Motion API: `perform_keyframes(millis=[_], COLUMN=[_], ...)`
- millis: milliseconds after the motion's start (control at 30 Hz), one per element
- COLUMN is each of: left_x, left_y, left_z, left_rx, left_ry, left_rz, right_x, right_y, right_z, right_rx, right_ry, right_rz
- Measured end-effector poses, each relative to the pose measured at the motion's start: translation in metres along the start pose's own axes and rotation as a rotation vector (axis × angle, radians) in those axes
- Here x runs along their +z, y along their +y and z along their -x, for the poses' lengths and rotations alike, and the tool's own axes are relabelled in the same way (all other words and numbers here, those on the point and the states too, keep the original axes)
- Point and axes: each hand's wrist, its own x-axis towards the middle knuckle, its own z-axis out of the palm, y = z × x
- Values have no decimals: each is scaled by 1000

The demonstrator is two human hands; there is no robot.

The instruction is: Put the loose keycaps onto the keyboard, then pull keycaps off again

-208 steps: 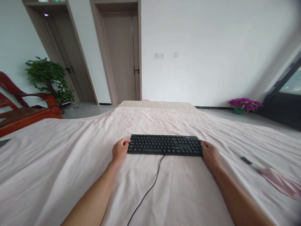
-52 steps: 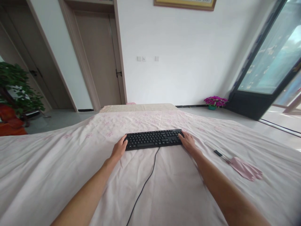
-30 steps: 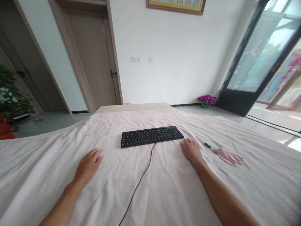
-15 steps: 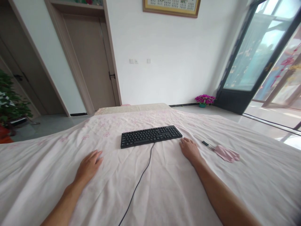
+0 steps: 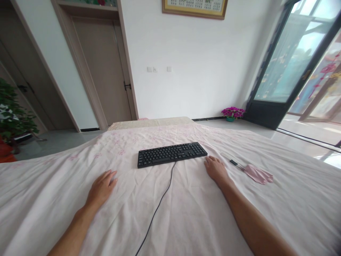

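A black keyboard [image 5: 172,155] lies slightly tilted on a pale pink floral cloth [image 5: 186,206]. Its black cable [image 5: 157,209] curves from the near edge down toward me. My left hand [image 5: 102,186] rests palm down on the cloth, left of the keyboard and apart from it, fingers stretched out and holding nothing. Close by the keyboard's right end, my right hand [image 5: 215,169] lies flat with its fingers extended; whether the fingertips touch the keyboard I cannot tell. To the right of that hand is a thin tool with a black clip-like piece [image 5: 233,162] and a pink cloth [image 5: 258,174] at its end.
Beyond the covered surface stands a white wall with switch plates [image 5: 152,69] and a framed picture [image 5: 194,9]. A brown door [image 5: 103,71] is at left, a leafy plant [image 5: 16,113] further left. Purple flowers [image 5: 233,113] sit near a dark-framed glass door [image 5: 282,71].
Both hands stay in place on the cloth. The whole view has shifted very slightly; nothing was picked up or moved.
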Motion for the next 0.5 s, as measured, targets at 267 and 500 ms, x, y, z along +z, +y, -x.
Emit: perform_keyframes(millis=[267, 500], left_x=[-1, -2], left_y=[1, 2], left_z=[0, -1], left_rx=[10, -9], left_ry=[-7, 6], left_rz=[-12, 13], right_x=[-2, 2], right_y=[-1, 1], right_z=[0, -1], right_rx=[1, -14], right_ry=[-16, 4], right_rz=[0, 13])
